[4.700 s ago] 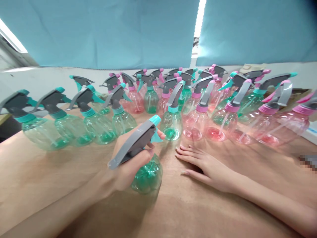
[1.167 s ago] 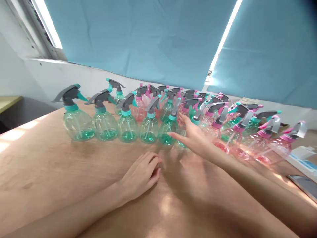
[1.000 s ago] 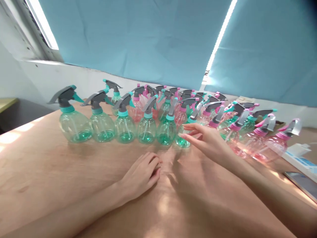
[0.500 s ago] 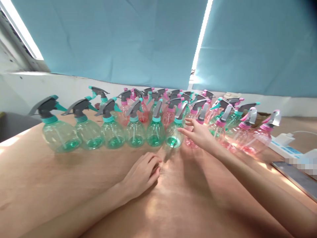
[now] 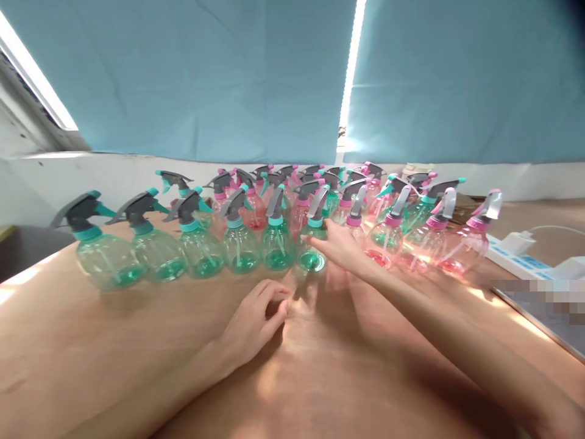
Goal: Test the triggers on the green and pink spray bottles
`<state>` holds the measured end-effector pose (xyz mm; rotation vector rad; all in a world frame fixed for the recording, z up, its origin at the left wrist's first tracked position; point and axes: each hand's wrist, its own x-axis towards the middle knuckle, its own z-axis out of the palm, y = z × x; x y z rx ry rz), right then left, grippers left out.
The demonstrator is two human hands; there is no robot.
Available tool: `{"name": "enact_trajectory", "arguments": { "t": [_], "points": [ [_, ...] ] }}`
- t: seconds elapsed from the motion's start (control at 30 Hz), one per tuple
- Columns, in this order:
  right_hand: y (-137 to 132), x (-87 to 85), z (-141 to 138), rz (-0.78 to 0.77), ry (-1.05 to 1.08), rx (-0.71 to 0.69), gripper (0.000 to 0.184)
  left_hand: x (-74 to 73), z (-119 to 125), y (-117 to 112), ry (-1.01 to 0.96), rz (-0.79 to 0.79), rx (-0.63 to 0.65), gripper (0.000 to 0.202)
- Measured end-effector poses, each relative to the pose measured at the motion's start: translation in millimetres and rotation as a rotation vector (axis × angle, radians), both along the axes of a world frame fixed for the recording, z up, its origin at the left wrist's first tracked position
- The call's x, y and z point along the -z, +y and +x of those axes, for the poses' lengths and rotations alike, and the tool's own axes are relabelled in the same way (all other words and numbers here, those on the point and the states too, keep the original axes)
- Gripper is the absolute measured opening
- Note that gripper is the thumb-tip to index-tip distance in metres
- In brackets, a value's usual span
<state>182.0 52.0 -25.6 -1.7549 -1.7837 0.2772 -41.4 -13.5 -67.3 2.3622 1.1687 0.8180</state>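
Note:
In the head view, my right hand [image 5: 340, 244] is at a green-tinted spray bottle [image 5: 312, 255] with a turquoise collar and grey trigger head. The thumb lies across the bottle's front, and the fingers go round its right side, partly hidden. This bottle stands upright on the table, at the right end of the front green ones. My left hand [image 5: 256, 317] rests on the table nearer to me, empty, its fingers loosely bent and the thumb apart. Just right of my right hand stands a pink spray bottle [image 5: 355, 227], partly covered by it.
More green spray bottles [image 5: 242, 253] line the front left, and pink ones [image 5: 466, 244] the front right. Behind them stand several mixed bottles. A white power strip [image 5: 516, 261] and a phone-like flat device [image 5: 521, 305] lie at the right. Blue curtains [image 5: 205, 79] hang behind.
My right hand has moved in from the right and closed round the green spray bottle. My left hand stays on the table, its thumb a little farther from the fingers. The view has shifted slightly.

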Motion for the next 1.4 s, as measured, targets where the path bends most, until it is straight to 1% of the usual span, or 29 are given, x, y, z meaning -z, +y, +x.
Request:
{"name": "enact_trajectory", "arguments": {
  "t": [0.13,0.23,0.3,0.47,0.57,0.67,0.77,0.83,0.9,0.97,1.03,1.1,1.13,1.27,1.33,1.4],
  "points": [
    [-13.2,-1.7,1.1,-0.003,-0.02,-0.034,0.041,-10.8,11.2,0.0,-0.085,-0.027,-0.064,0.013],
    [-27.9,-2.3,0.7,-0.001,-0.021,-0.084,0.044,-24.0,21.6,5.1,-0.164,-0.043,-0.111,0.017],
    [-40.2,-2.3,-0.3,0.004,-0.017,-0.127,0.045,-34.0,29.3,9.3,-0.204,-0.054,-0.116,0.021],
    [-76.0,0.9,-5.2,0.003,-0.03,-0.213,0.044,-56.6,49.8,12.8,-0.26,-0.083,-0.037,0.043],
    [-94.9,4.2,-8.8,-0.011,-0.082,-0.259,0.05,-64.8,61.1,8.8,-0.309,-0.125,0.037,0.05],
    [-108.8,7.2,-11.8,-0.038,-0.122,-0.3,0.056,-66.6,69.0,3.2,-0.346,-0.14,0.101,0.048],
    [-118.6,10.2,-12.2,-0.021,-0.09,-0.38,0.072,-64.2,71.0,-1.8,-0.394,-0.088,0.119,0.033],
    [-123.4,12.5,-9.5,-0.041,-0.068,-0.442,0.079,-62.4,69.0,-4.9,-0.41,-0.076,0.123,0.028],
    [-126.1,15.3,-3.7,-0.082,-0.046,-0.525,0.082,-61.4,65.4,-7.6,-0.402,-0.104,0.129,0.03],
    [-125.6,19.5,4.6,-0.091,-0.042,-0.609,0.082,-61.3,61.7,-10.1,-0.386,-0.135,0.128,0.032],
    [-121.5,26.4,14.6,-0.067,-0.084,-0.654,0.076,-62.3,59.6,-12.3,-0.383,-0.118,0.116,0.032],
    [-114.9,36.7,25.2,-0.024,-0.15,-0.66,0.071,-64.0,59.6,-14.0,-0.391,-0.096,0.117,0.031],
    [-111.2,42.8,30.4,-0.005,-0.172,-0.658,0.073,-65.0,60.2,-14.6,-0.394,-0.091,0.121,0.03],
    [-100.2,64.2,47.7,-0.029,-0.209,-0.632,0.081,-67.7,64.2,-13.0,-0.388,-0.116,0.117,0.03],
    [-97.5,69.2,52.9,-0.051,-0.196,-0.634,0.082,-67.4,66.0,-9.3,-0.382,-0.129,0.12,0.032],
    [-95.9,70.7,55.7,-0.067,-0.184,-0.647,0.082,-66.2,67.6,-4.2,-0.374,-0.142,0.125,0.035]
  ]
}}
